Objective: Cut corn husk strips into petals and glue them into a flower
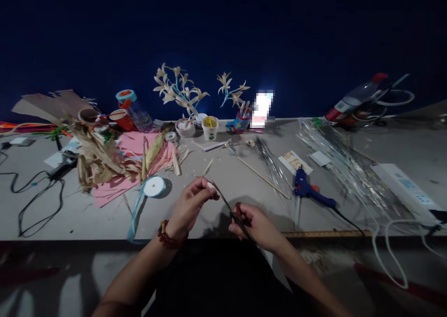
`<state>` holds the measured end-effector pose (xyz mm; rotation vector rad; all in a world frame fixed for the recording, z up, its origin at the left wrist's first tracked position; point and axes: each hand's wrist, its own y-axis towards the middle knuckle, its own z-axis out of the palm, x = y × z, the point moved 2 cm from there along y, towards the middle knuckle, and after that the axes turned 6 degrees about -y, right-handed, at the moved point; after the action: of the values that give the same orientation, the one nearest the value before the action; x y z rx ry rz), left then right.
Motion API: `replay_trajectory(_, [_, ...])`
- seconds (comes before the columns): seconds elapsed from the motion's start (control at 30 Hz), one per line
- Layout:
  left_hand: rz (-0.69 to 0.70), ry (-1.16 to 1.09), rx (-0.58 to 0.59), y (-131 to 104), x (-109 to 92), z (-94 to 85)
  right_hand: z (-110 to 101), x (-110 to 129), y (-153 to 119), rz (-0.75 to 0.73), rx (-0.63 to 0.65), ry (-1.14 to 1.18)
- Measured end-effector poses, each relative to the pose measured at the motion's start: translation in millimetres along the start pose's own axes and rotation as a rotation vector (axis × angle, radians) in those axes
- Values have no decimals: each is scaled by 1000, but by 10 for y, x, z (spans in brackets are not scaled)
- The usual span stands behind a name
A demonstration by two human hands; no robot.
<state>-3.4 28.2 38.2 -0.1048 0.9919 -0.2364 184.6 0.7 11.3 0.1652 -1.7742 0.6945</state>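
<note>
My left hand (188,205), with a beaded bracelet at the wrist, pinches a small pale piece, apparently corn husk (211,185), between thumb and fingers. Dark scissors (225,202) are gripped in my right hand (254,221), and their blade tips reach up beside the pale piece. Whether the blades touch it I cannot tell. Just beyond my hands a narrow strip of husk (208,167) lies on the table. To the left is a roll of light blue ribbon (154,186), its loose end hanging over the front edge.
Dried corn husks (98,154) lie on pink paper (117,191) at left. Husk flowers (179,91) stand at the back near a paper cup (210,130) and a lit phone (262,110). Rightward are a wooden stick (263,177), wires (274,161), a blue glue gun (309,189) and a power strip (401,186).
</note>
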Motion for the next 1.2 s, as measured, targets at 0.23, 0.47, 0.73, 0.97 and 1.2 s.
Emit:
replay_trajectory(0.23, [-10, 7, -23, -11, -18, 1, -5, -18, 0, -2, 0, -2])
replay_trajectory(0.47, [2, 27, -24, -16, -42, 15, -11, -34, -3, -10, -2, 9])
replay_trajectory(0.73, [56, 115, 12, -33, -57, -3, -23, -35, -8, -18, -3, 11])
replay_trajectory(0.97, [42, 237, 113, -59, -111, 37, -49, 22, -24, 25, 65, 68])
replay_trajectory(1.2, [6, 292, 164, -54, -95, 1, -81, 45, -23, 14, 67, 49])
